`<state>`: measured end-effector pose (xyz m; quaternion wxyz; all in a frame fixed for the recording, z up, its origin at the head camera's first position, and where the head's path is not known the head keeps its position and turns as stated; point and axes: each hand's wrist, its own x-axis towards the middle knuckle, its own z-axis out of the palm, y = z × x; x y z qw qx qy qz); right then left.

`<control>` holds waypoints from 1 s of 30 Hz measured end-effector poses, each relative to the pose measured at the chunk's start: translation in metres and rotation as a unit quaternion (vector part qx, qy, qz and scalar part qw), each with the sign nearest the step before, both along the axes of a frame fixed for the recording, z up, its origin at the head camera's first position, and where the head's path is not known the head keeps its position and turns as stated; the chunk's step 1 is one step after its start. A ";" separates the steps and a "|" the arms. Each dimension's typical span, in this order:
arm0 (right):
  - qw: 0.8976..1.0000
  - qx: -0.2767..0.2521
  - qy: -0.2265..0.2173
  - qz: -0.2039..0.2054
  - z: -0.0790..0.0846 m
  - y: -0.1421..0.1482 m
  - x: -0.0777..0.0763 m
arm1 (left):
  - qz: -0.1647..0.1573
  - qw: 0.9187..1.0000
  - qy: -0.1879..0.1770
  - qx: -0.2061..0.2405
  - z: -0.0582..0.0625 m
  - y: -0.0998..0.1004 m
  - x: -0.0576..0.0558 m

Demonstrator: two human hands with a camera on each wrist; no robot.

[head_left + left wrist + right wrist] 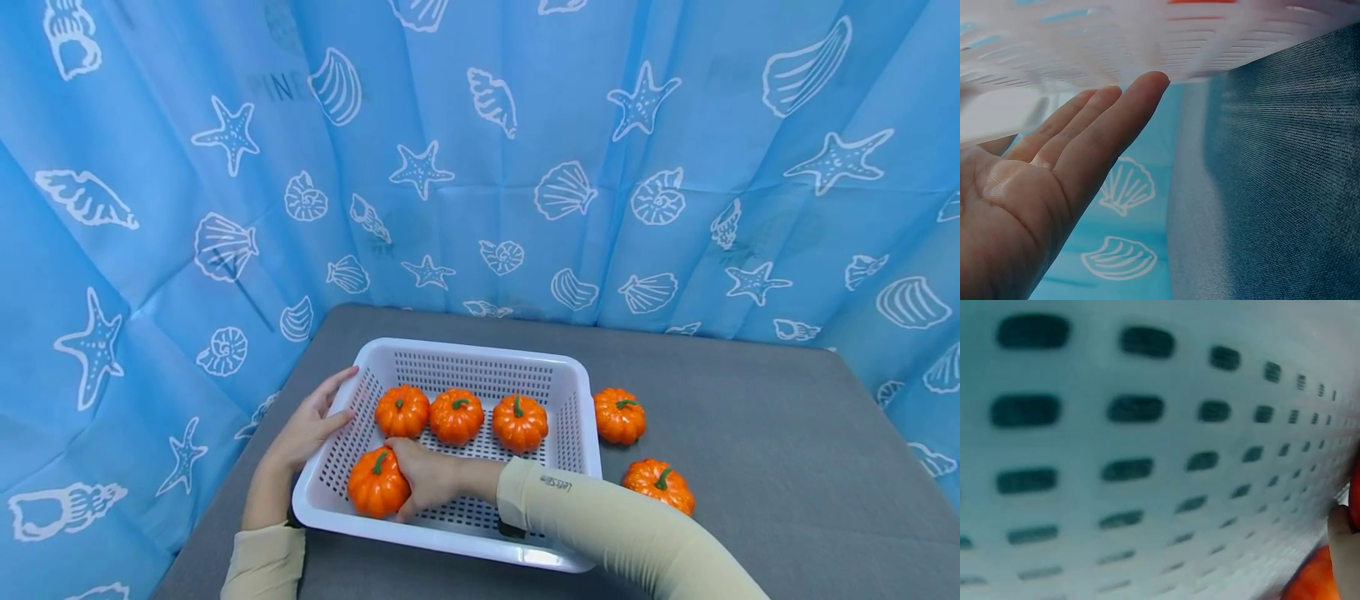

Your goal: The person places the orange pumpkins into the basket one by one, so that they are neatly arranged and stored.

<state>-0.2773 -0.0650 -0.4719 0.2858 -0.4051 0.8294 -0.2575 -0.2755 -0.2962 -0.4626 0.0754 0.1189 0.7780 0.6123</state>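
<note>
A white perforated basket [480, 546] holds several small orange pumpkins with green stems. My right hand [427, 477] reaches into it and grips a pumpkin [377, 483] at the front left corner. Three others, a left pumpkin [402, 411], a middle pumpkin [457, 417] and a right pumpkin [521, 423], sit in a row behind. At the basket's left side is my left hand [311, 429], its fingers extended along the outer wall in the left wrist view. In the right wrist view, only a bit of the right hand [1344, 550] shows beside orange surfaces.
To the right of the basket, two more pumpkins lie on the grey tabletop [772, 450]: a back pumpkin [619, 416] and a front pumpkin [660, 485], partly behind the right sleeve [622, 521]. A blue curtain [480, 183] with white shell prints hangs behind the table and along its left.
</note>
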 end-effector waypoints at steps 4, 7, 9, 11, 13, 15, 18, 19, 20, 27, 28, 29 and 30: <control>0.999 0.007 0.043 0.018 0.004 -0.001 0.002 | 0.000 1.000 0.000 0.000 0.000 0.000 0.000; 0.996 0.012 0.081 0.037 0.007 -0.002 0.004 | -0.001 1.000 0.004 -0.001 0.000 0.000 0.000; 0.994 0.016 0.100 0.045 0.009 -0.003 0.005 | -0.002 1.000 0.006 -0.002 0.000 0.000 0.000; 0.993 0.019 0.110 0.047 0.011 -0.003 0.006 | -0.001 1.000 0.007 -0.003 0.000 0.000 0.000; 0.992 0.020 0.118 0.047 0.013 -0.002 0.006 | 0.000 1.000 0.007 -0.005 0.001 0.001 0.000; 0.991 0.018 0.128 0.046 0.016 -0.002 0.006 | 0.003 1.000 0.005 -0.006 0.002 0.001 0.000; 0.989 0.007 0.140 0.047 0.022 0.000 0.007 | 0.002 1.000 0.006 -0.006 0.002 0.002 0.001; 0.989 0.000 0.143 0.048 0.025 0.001 0.007 | 0.000 1.000 0.007 -0.006 0.002 0.002 0.001; 0.988 -0.007 0.145 0.049 0.028 0.002 0.007 | -0.002 1.000 0.007 -0.005 0.002 0.002 0.001; 0.989 -0.062 0.129 0.035 0.059 0.021 0.007 | 0.002 1.000 0.010 -0.010 0.002 0.002 0.001; 0.990 -0.067 0.124 0.028 0.063 0.026 0.006 | 0.005 1.000 0.009 -0.011 0.002 0.002 0.000; 0.990 -0.074 0.118 0.020 0.068 0.031 0.006 | 0.006 1.000 0.007 -0.012 0.002 0.002 0.000; 0.990 -0.081 0.112 0.011 0.072 0.036 0.005 | 0.007 1.000 0.005 -0.012 0.001 0.002 0.000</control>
